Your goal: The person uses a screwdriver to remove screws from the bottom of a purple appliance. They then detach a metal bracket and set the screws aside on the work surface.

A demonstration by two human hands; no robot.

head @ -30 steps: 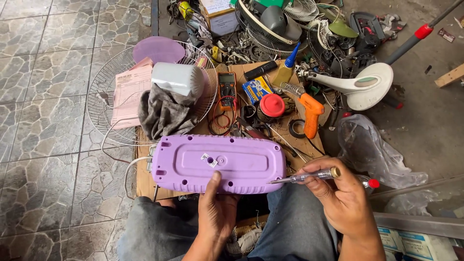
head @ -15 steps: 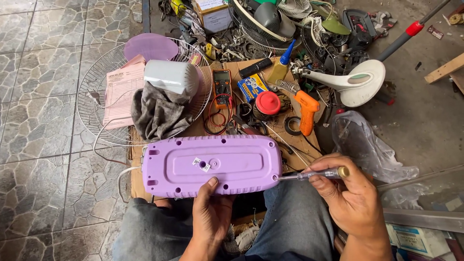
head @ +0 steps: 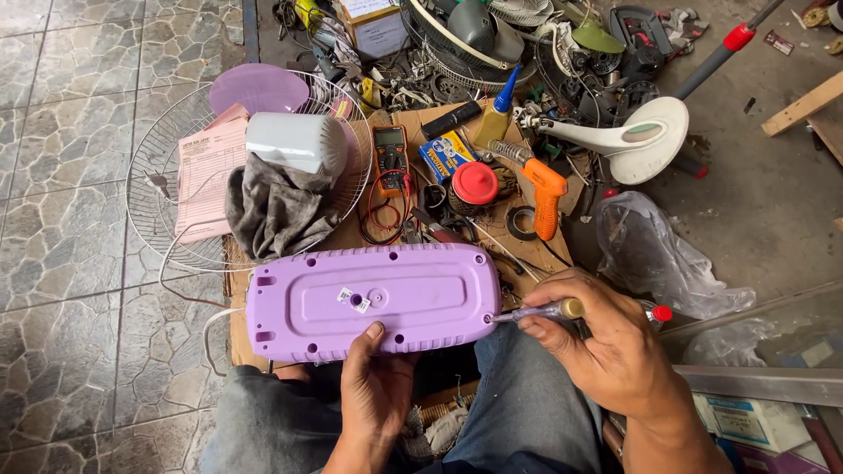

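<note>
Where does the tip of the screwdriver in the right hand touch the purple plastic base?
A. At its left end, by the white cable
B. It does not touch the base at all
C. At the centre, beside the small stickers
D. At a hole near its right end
D: the right hand holds the screwdriver level, and its tip meets a hole at the right end of the purple plastic base, which the left hand steadies from the near edge.

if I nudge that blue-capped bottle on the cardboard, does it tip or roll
Probably tips easily: the blue-capped bottle stands upright, tall and narrow, tapering to a pointed nozzle. Once down, its round body would likely roll, though the multimeter and small box crowd it and might stop it. It looks like light plastic.
</note>
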